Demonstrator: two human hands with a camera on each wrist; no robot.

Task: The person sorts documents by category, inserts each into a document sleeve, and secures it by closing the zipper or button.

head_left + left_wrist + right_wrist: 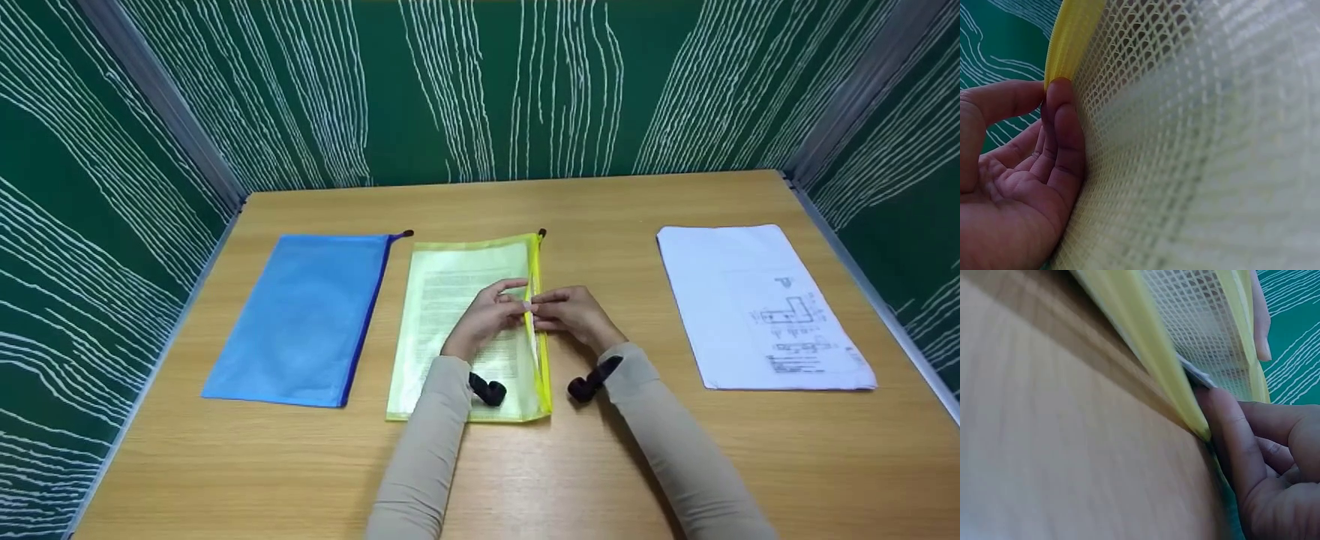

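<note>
A yellow mesh zipper pouch [442, 300] with printed sheets inside lies in front of me, its zip side on the right spread apart. My left hand [487, 315] pinches the upper yellow zip edge [1069, 45] between thumb and finger, lifting it, as the left wrist view shows. At the opening's other edge, my right hand [577, 315] grips with thumb and fingers. In the right wrist view, its thumb [1230, 422] lies against the lower yellow band [1168, 365], right by the edge of the white paper [1199, 375] inside.
A blue zipper pouch [300, 315] lies flat to the left. On the right rests a stack of white paper [727, 300] with a printed drawing on top. Green panels with white lines [495, 90] stand round the wooden table [600, 210].
</note>
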